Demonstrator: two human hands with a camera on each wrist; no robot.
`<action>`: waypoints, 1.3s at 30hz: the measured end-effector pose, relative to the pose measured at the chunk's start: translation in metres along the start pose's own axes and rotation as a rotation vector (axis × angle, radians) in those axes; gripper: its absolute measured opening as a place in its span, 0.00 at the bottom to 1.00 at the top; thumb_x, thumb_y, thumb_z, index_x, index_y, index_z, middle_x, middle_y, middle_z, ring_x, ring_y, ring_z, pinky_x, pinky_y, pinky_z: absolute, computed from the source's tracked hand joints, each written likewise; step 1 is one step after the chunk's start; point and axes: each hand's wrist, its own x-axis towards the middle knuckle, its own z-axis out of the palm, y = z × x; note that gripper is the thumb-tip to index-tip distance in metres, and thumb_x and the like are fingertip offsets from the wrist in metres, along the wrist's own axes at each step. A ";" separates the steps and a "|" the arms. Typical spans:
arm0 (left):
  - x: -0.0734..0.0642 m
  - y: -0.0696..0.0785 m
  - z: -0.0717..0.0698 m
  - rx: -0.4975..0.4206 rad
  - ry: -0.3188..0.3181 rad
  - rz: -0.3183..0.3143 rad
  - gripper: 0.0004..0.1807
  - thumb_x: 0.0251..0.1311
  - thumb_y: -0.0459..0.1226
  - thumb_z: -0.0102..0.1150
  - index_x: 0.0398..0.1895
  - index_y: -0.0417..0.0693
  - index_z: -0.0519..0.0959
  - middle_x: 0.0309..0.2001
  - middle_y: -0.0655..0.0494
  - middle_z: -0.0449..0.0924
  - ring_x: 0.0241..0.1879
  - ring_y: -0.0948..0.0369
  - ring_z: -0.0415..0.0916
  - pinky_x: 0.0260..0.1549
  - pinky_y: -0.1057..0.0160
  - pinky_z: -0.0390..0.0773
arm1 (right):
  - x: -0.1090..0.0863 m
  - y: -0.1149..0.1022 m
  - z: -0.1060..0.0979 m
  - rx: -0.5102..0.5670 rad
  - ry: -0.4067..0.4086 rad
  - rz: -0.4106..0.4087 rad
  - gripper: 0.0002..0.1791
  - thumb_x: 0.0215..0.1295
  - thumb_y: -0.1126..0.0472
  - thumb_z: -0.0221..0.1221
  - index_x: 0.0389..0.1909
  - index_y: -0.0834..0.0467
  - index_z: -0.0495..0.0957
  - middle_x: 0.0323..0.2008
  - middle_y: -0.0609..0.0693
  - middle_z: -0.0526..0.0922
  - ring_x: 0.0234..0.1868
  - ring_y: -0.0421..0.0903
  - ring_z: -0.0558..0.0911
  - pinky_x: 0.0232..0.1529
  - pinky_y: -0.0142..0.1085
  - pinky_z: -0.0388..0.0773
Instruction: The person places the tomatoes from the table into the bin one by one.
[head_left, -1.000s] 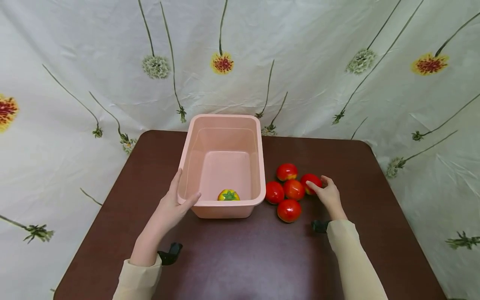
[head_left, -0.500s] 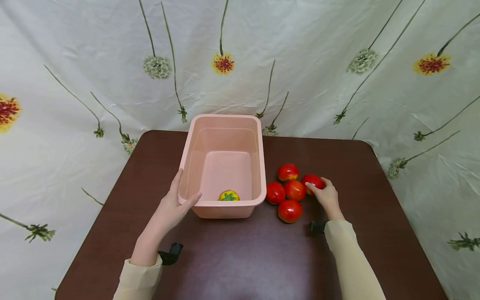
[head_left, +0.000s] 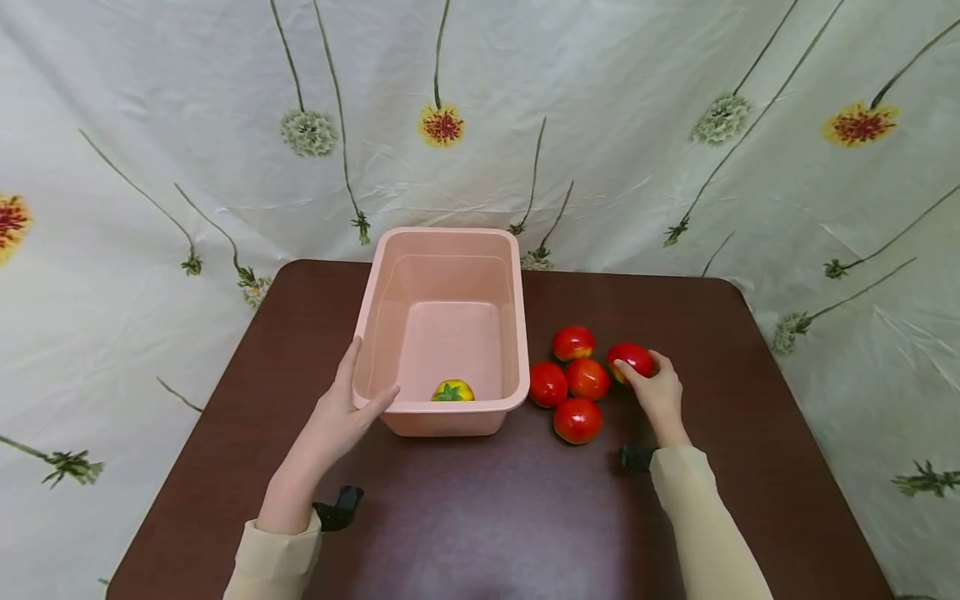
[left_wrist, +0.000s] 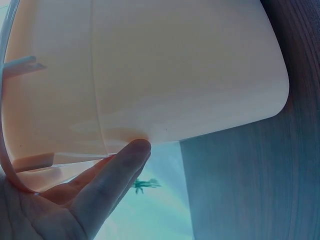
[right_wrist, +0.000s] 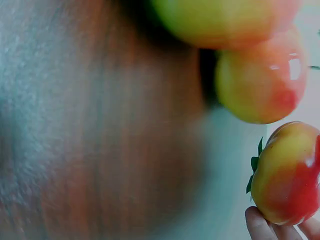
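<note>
Nearest lies the bare front of the table (head_left: 480, 517), between the two forearms. The hands are well apart: the left hand (head_left: 341, 421) spreads thumb and fingers about the near corner of the bin (head_left: 448, 423), resting on its outer walls. The thin-looking wall is probably light plastic that flexes a little, so the corner seems the stiff place to steady it. Just inside the bin's front wall, to the right of that hand, sits a yellow fruit (head_left: 453, 391) with its leaves upward. Between the hands, the front fruit (head_left: 577, 421) lies nearest of the loose ones; the left fruit (head_left: 548, 384) and the middle fruit (head_left: 588, 379) come a little beyond. The right hand (head_left: 662, 398) pinches the held fruit (head_left: 632, 357), which is beside the middle one; whether it is off the table I cannot tell. Its glossy skin looks smooth and perhaps slippery, its body firm and likely light, so thumb and fingers across the widest part should hold best, clear of the green leaves (right_wrist: 255, 164), the likeliest part to bend. Farther off, left of the right hand, is the far fruit (head_left: 573, 342), then the flowered cloth (head_left: 600, 83).
</note>
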 end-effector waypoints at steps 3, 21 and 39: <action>0.000 -0.002 -0.001 -0.003 0.004 -0.005 0.54 0.65 0.61 0.53 0.79 0.60 0.28 0.80 0.44 0.37 0.74 0.35 0.50 0.65 0.32 0.59 | -0.001 -0.007 -0.004 0.012 0.013 -0.030 0.42 0.64 0.47 0.64 0.70 0.66 0.61 0.66 0.67 0.68 0.62 0.63 0.70 0.65 0.56 0.70; 0.001 -0.005 0.000 -0.022 -0.001 -0.028 0.54 0.65 0.60 0.54 0.79 0.63 0.27 0.80 0.44 0.37 0.73 0.34 0.50 0.63 0.29 0.58 | -0.024 -0.085 -0.007 0.051 -0.100 -0.163 0.43 0.62 0.43 0.65 0.73 0.56 0.62 0.66 0.58 0.71 0.56 0.55 0.75 0.56 0.48 0.79; 0.004 -0.003 0.002 -0.035 -0.011 -0.022 0.55 0.64 0.59 0.56 0.79 0.64 0.28 0.80 0.46 0.37 0.74 0.35 0.49 0.63 0.29 0.59 | -0.050 -0.136 0.008 0.106 -0.216 -0.288 0.40 0.57 0.48 0.70 0.69 0.51 0.67 0.63 0.53 0.74 0.54 0.55 0.81 0.56 0.47 0.80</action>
